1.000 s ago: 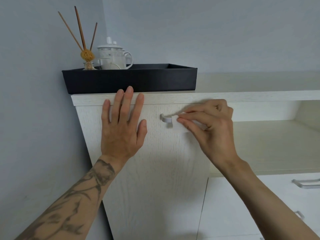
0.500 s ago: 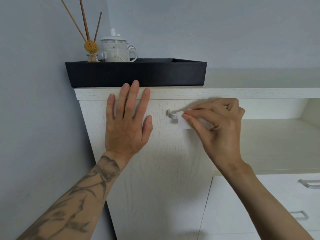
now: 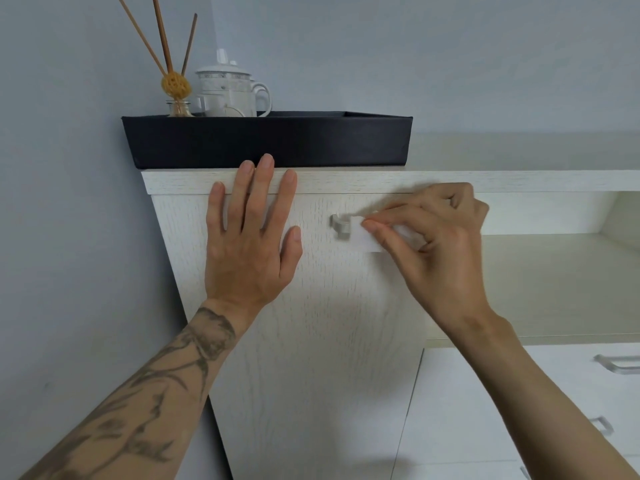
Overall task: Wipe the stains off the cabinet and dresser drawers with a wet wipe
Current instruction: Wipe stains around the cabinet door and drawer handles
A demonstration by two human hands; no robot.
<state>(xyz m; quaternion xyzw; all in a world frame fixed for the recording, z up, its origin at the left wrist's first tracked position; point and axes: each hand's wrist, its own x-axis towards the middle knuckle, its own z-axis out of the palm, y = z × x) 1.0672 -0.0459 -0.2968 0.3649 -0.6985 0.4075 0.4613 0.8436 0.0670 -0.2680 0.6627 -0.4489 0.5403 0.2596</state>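
A tall white wood-grain cabinet door (image 3: pixel 322 341) fills the middle of the view. Near its top edge sits a small metal handle (image 3: pixel 341 226). My right hand (image 3: pixel 440 251) pinches a folded white wet wipe (image 3: pixel 363 235) and holds it against the handle's right side. Flat on the door's upper left lies my left hand (image 3: pixel 249 244), fingers straight and spread, fingertips reaching over the cabinet's top edge. Lower right are white dresser drawers (image 3: pixel 485 410) with metal pulls (image 3: pixel 620 362).
A black tray (image 3: pixel 266 140) stands on the cabinet top, holding a white lidded mug (image 3: pixel 228 91) and a reed diffuser (image 3: pixel 176 88). An open shelf recess (image 3: pixel 547 278) lies to the right. A grey wall borders the left side.
My right hand has shifted the wipe slightly down along the handle. The view has moved a little, so the cabinet sits lower and further right in frame. My left hand stays pressed on the door.
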